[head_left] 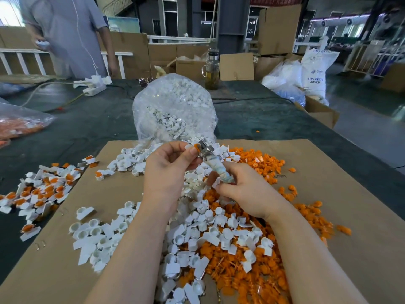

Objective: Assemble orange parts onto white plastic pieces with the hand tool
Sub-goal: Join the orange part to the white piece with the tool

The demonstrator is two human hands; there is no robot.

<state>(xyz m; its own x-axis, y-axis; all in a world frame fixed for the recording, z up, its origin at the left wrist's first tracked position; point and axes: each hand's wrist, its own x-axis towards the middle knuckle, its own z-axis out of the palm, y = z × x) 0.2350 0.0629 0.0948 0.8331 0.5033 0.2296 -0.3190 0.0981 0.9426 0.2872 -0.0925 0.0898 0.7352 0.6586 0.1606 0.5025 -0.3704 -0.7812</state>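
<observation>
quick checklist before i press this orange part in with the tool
1. White piece pinched by left hand: ok.
2. Orange part sitting on the white piece: ok; fully seated: cannot tell.
3. Hand tool gripped by right hand: ok.
4. Tool's metal head against the orange part: ok.
5. Left fingers clear of the metal head: not ok, thumb lies right beside it.

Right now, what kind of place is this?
Probably a factory workshop. A clear bag of white plastic pieces spills onto the cardboard sheet, cardboard boxes stack behind, and a sack reads ABS resin.
</observation>
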